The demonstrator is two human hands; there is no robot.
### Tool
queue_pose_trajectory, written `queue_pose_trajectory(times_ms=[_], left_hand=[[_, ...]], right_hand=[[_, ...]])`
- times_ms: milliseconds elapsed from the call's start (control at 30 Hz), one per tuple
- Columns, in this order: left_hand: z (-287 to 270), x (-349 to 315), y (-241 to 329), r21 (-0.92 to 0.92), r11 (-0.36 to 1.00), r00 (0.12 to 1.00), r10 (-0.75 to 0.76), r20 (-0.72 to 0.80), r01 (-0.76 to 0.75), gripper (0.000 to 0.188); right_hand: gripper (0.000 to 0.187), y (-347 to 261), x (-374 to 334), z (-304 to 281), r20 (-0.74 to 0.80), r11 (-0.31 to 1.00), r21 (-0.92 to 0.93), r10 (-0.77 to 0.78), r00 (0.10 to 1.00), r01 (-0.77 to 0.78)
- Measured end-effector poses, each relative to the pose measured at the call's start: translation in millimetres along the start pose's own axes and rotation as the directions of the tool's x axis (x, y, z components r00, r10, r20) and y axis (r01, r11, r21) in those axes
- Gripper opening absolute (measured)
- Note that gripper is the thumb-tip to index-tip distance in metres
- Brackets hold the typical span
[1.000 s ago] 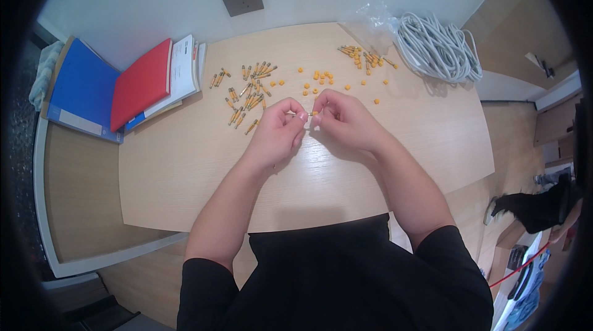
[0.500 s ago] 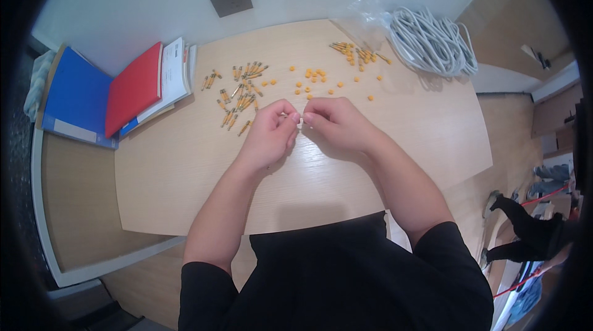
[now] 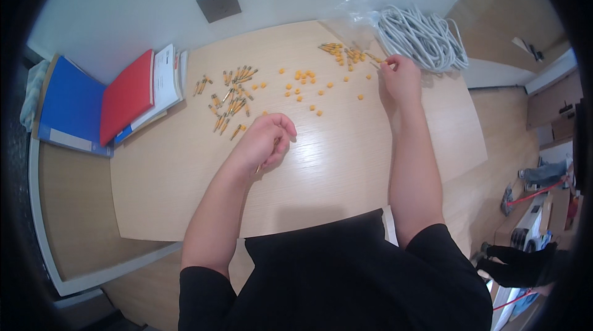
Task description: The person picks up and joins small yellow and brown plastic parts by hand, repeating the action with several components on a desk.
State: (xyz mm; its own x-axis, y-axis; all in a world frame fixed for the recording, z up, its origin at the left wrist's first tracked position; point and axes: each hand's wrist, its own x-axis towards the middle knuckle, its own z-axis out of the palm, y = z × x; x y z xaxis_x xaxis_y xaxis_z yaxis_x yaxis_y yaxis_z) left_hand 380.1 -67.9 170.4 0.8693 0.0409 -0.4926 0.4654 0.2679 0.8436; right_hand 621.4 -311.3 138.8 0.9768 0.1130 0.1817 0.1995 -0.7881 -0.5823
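My left hand (image 3: 267,141) hovers over the middle of the table with its fingers curled. A thin brass-coloured piece (image 3: 258,169) sticks out below the palm; the rest of it is hidden. Far to the right, my right hand (image 3: 403,78) pinches the end of a slim yellow-and-metal piece (image 3: 374,58) beside a pile of similar pieces (image 3: 353,55). Left of centre lie several short yellow pieces with metal ends (image 3: 236,106), loosely grouped. Small yellow caps (image 3: 304,75) are scattered between the two groups, a few close to my left hand.
A coiled grey cable (image 3: 423,37) and a clear plastic bag (image 3: 358,16) sit at the far right of the wooden table (image 3: 333,170). Blue (image 3: 71,105) and red folders (image 3: 128,93) stand at the left. Other people's legs (image 3: 519,269) show at the right edge.
My hands have parted: the right has reached away to the pile at the far right, while the left stays near the middle, turned slightly. Caps formerly hidden by my hands now show.
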Motion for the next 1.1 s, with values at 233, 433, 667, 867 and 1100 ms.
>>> queue_pose_trajectory(times_ms=[233, 433, 667, 867, 1100], left_hand=[[-2, -7, -3, -0.040, 0.990, 0.978, -0.125, 0.168, 0.133, 0.021], [4, -10, -5, 0.062, 0.991, 0.971, -0.126, 0.201, 0.116, 0.021], [-7, -12, -1, -0.040, 0.997, 0.978, -0.058, 0.203, 0.067, 0.017], [-9, -9, -1, -0.181, 0.983, 0.997, -0.032, 0.075, 0.045, 0.017], [-8, -7, 4, -0.213, 0.976, 0.999, 0.049, -0.013, -0.051, 0.039]], right_hand=[[0.024, -6, 3, 14, 0.010, 0.996, -0.067, 0.055, 0.998, -0.055], [0.026, -8, 1, 14, -0.041, 0.997, -0.059, 0.047, 0.998, -0.050], [0.028, -31, -28, 25, 0.680, -0.206, 0.722, 0.030, 0.733, -0.661], [0.029, -112, -113, 19, 0.879, -0.278, 0.345, -0.240, 0.412, -0.897], [0.024, -104, -112, 26, 0.874, -0.105, 0.420, -0.222, 0.433, -0.901]])
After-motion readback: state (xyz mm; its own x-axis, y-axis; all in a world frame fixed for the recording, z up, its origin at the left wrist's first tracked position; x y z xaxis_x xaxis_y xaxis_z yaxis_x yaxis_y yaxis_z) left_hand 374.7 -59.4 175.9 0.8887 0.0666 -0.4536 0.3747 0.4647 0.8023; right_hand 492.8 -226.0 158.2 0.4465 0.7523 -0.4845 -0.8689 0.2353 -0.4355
